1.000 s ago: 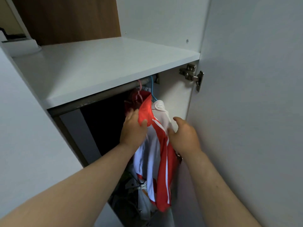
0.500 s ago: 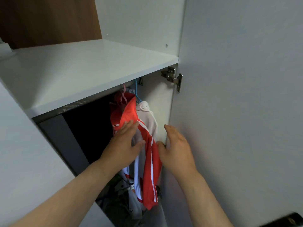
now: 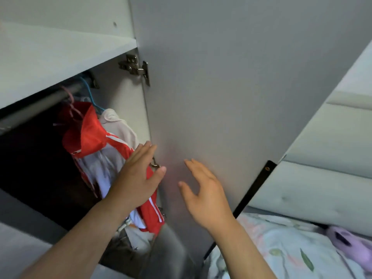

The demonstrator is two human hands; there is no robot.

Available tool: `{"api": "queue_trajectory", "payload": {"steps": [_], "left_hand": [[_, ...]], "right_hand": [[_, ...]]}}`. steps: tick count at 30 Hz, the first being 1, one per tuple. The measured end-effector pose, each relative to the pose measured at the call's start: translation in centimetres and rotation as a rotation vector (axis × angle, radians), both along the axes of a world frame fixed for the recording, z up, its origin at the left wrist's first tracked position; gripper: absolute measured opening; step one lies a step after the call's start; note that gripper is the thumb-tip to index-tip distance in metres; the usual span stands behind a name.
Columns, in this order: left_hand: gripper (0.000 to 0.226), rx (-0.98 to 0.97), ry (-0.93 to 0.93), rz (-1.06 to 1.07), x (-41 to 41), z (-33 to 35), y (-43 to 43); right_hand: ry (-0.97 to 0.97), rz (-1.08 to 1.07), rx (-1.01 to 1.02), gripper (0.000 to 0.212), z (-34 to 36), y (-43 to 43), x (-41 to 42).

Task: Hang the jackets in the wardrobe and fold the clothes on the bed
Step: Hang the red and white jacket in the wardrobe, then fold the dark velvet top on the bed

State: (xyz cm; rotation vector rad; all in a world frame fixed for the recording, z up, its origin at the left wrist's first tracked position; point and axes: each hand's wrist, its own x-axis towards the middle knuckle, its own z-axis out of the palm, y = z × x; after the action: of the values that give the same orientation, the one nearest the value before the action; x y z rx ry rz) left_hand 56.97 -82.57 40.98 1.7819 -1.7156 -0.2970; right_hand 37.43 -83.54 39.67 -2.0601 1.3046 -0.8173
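A red and white jacket (image 3: pixel 91 135) hangs on a hanger from the wardrobe rail (image 3: pixel 40 101), with a pale pink garment (image 3: pixel 118 123) on a blue hanger right behind it. My left hand (image 3: pixel 136 178) is in front of the jacket's lower part, fingers straight and spread, holding nothing. My right hand (image 3: pixel 203 190) hovers open in front of the open wardrobe door (image 3: pixel 231 87), apart from the clothes.
A white shelf (image 3: pixel 50 57) runs above the rail. The door hinge (image 3: pixel 134 67) sits at the upper edge. Loose clothes lie at the wardrobe bottom (image 3: pixel 132 238). At lower right is the bed with a floral sheet (image 3: pixel 281 248), a purple item (image 3: pixel 350 246) and a padded headboard (image 3: pixel 322 158).
Both hands have let go of the jacket and drawn back to the right. The view has swung right, bringing the door, the bed and the headboard into sight.
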Motion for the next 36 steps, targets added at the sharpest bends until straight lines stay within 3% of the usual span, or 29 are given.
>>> {"api": "queue_trajectory", "payload": {"steps": [8,17,20,30,36], "left_hand": [[0.064,0.039,0.010,-0.238,-4.2,-2.6,2.6],[0.053,0.036,0.057,-0.465,-8.9,-2.8,7.3],[0.054,0.114,0.013,-0.644,-11.3,-3.0,8.6],[0.061,0.148,0.001,-0.839,-18.4,-1.3,5.6],[0.045,0.146,-0.023,-0.937,-22.7,-0.3,3.4]], "right_hand": [[0.016,-0.316,0.042,0.047,-1.5,7.9,-5.1],[0.066,-0.636,0.104,0.051,-2.1,15.6,-10.4],[0.096,-0.729,0.107,0.052,-2.2,17.7,-12.1],[0.106,-0.966,0.229,0.054,-3.6,23.1,-20.0],[0.068,-1.086,0.242,0.054,-2.9,23.8,-23.4]]}}
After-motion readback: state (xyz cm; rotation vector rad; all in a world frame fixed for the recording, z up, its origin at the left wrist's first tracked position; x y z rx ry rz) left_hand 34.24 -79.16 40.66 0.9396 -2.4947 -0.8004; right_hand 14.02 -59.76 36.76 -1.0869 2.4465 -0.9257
